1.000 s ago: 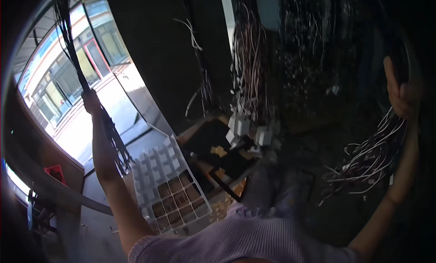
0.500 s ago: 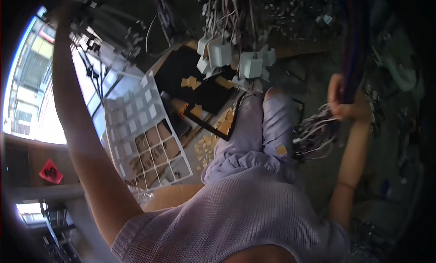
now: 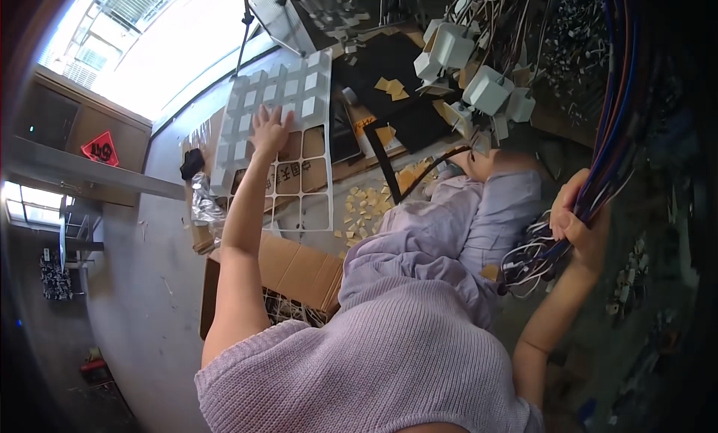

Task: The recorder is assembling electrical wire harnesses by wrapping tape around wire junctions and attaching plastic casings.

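My left hand [image 3: 271, 132] lies with spread fingers over a white grid tray [image 3: 330, 197], at the border between its raised grey-white blocks and its open cells. Whether the palm presses on the tray cannot be made out. At the right, my right hand [image 3: 577, 217] is wrapped round a thick bundle of blue, red and dark wires [image 3: 615, 111]. The bundle rises past the upper right, and loose pale wire ends [image 3: 527, 262] hang below the fist beside my knee.
White box-shaped parts [image 3: 488, 89] hang on cables at the top. Yellow squares [image 3: 364, 209] are scattered near a black frame [image 3: 385, 166] and a dark sheet [image 3: 366, 68]. An opened cardboard box [image 3: 303, 268] with wiry pieces stands by my left arm. A red sign [image 3: 100, 149] is at the left.
My left arm has swung down from the far left, and its hand is now over the tray. My right hand keeps hold of the wires. The whole view has turned left.
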A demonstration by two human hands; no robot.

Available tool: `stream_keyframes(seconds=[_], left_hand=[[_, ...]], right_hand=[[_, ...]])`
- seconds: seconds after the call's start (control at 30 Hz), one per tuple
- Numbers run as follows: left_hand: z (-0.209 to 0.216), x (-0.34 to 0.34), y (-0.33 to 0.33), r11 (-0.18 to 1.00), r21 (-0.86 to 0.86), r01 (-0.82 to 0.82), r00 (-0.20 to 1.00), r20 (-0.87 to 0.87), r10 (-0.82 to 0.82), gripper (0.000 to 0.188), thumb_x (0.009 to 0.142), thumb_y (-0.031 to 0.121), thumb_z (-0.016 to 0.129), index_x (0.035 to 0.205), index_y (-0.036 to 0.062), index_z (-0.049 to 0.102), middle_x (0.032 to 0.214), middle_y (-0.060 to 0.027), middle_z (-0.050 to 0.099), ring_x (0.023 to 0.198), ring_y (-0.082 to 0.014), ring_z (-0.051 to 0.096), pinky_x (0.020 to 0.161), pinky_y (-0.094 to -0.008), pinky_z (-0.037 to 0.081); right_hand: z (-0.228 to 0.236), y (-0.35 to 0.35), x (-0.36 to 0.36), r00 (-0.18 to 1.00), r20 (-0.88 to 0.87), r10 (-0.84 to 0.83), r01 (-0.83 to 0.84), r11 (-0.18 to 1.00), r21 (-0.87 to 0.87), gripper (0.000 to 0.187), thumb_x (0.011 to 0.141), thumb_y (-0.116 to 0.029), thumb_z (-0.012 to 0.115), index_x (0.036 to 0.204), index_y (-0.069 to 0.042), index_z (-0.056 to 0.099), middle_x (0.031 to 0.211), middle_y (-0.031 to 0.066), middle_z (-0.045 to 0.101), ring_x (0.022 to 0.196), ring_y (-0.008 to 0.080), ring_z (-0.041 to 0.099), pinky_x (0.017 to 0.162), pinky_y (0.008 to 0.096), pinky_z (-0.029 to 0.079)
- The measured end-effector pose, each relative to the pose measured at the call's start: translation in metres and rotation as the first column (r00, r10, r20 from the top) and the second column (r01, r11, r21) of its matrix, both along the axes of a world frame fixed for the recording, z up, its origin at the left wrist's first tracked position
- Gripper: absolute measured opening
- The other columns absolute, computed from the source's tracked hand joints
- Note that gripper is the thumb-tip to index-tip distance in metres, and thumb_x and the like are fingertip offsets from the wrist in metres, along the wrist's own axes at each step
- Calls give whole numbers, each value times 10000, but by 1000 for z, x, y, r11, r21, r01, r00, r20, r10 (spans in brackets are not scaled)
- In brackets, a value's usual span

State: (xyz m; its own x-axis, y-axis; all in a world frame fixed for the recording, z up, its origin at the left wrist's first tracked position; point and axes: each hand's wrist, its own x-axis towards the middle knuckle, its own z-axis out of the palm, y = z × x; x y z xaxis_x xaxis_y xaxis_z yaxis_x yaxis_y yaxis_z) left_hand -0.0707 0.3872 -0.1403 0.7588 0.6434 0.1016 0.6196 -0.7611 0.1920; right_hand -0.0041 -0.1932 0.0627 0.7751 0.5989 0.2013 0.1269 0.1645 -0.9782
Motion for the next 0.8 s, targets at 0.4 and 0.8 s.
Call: stream_keyframes(seconds=[0.4, 0.8], left_hand=[[13, 18, -17, 904, -66, -423, 906, -10, 423, 552, 933, 544, 268, 1382, 260, 419, 1512, -247, 182, 1393, -432, 173, 990, -745, 168], [81, 57, -183, 931, 161, 328, 813, 453, -365, 396, 817, 166, 636, 1180, 40, 540, 1010, -155, 622, 945, -326, 604, 820, -419, 477]], right_hand=[[-18, 22, 1, 880, 230, -415, 453, 880, -145, 138, 804, 19, 674, 882, -44, 579, 680, -63, 521, 592, 2, 461, 538, 180, 376], [-52, 12, 60, 904, 195, -380, 420, 876, -239, 193, 790, -3, 704, 949, -23, 596, 794, -20, 551, 683, 33, 488, 610, 192, 407]])
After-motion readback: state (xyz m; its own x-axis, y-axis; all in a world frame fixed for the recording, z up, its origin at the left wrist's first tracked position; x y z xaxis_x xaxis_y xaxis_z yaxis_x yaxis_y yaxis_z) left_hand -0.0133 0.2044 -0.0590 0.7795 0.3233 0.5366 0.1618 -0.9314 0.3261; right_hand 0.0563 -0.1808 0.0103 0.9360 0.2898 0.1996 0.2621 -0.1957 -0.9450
